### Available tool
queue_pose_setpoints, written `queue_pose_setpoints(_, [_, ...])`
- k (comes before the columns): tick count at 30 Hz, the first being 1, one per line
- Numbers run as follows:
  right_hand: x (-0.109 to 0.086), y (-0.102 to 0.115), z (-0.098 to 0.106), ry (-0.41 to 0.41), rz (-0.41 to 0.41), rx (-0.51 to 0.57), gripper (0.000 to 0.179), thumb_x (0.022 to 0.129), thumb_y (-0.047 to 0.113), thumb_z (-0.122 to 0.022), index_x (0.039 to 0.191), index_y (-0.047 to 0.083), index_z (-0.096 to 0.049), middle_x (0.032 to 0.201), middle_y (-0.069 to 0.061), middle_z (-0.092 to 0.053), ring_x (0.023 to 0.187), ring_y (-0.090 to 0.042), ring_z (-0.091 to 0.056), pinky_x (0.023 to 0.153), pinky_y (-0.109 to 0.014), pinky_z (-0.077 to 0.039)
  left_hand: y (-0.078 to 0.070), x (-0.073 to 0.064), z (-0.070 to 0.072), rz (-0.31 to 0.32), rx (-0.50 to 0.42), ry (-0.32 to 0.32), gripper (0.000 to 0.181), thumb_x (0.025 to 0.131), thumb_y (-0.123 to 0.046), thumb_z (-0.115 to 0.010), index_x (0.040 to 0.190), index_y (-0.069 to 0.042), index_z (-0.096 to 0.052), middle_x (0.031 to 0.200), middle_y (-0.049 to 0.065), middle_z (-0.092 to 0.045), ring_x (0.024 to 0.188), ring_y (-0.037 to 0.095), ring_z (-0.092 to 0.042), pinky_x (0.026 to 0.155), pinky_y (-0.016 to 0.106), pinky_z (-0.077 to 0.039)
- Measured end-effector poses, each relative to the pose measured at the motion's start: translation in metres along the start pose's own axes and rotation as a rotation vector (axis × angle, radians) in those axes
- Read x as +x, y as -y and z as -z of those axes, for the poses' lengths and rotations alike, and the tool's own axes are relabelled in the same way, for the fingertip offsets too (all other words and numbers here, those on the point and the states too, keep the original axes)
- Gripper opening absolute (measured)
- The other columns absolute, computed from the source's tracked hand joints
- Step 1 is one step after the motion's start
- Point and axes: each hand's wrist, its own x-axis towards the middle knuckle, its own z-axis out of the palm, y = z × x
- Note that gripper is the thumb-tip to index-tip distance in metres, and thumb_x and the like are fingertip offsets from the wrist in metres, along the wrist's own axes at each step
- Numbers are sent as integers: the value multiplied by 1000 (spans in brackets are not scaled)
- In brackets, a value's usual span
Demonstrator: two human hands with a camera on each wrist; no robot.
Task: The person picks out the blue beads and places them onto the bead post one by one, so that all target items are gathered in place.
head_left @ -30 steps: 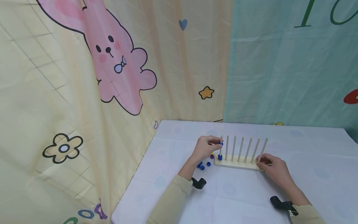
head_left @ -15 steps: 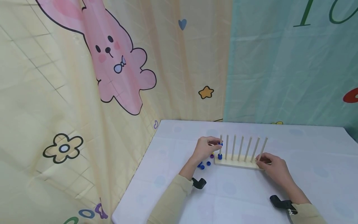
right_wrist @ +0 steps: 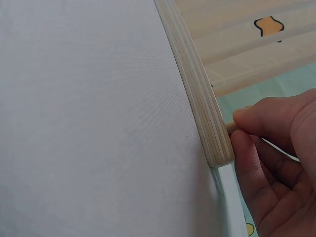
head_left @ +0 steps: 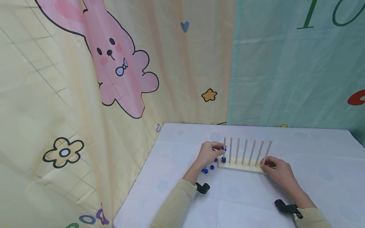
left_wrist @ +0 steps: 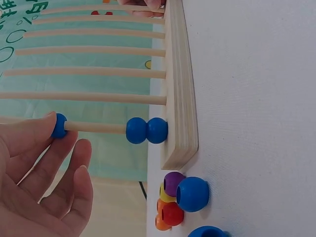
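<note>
A wooden peg rack point(head_left: 239, 168) with several upright pegs stands on the table. My left hand point(head_left: 207, 154) pinches a blue bead point(left_wrist: 59, 126) between thumb and finger, the bead threaded on the upper part of the leftmost peg. Lower on that same peg, two blue beads point(left_wrist: 147, 130) sit stacked against the base. At the rack's other end, my right hand point(head_left: 279, 170) pinches the rightmost peg point(right_wrist: 230, 127) near its foot. The other pegs carry no beads.
Left of the rack lie loose beads: a purple bead point(left_wrist: 174, 183), a red bead point(left_wrist: 173, 214), a blue bead point(left_wrist: 193, 194) and several others in yellow, orange and blue. A white cloth covers the table point(head_left: 242, 202). Printed curtains point(head_left: 185, 63) hang behind it.
My left hand has moved slightly down along the leftmost peg with the blue bead. My right hand keeps its grip at the rightmost peg.
</note>
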Motion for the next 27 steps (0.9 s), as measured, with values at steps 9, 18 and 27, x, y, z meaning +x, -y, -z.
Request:
queue_pose_setpoints(9, [-3, 3, 2, 12, -11, 10, 9, 92, 17, -75, 94, 12, -68, 89, -3, -68, 87, -25, -63, 59, -29, -47, 6, 0, -5, 48, -8, 12, 19, 89, -12, -79, 106, -21, -80, 89, -13, -68, 83, 7, -64, 67, 37, -60])
queue_pose_setpoints(18, [-3, 3, 1, 14, -24, 16, 9, 91, 17, -75, 95, 11, -68, 89, -3, -68, 85, -24, -63, 59, -28, -48, 14, 2, -10, 71, 14, 19, 20, 88, -12, -79, 107, -19, -80, 88, -13, -67, 81, 6, -63, 60, 25, -57])
queue_pose_setpoints(27, [-2, 4, 2, 12, -25, 17, 10, 92, 17, -75, 96, 11, -69, 88, -3, -68, 85, -24, -62, 59, -28, -47, 22, 4, -13, 61, 61, 38, 19, 89, -11, -78, 106, -16, -80, 85, -12, -67, 77, 5, -63, 61, 24, -55])
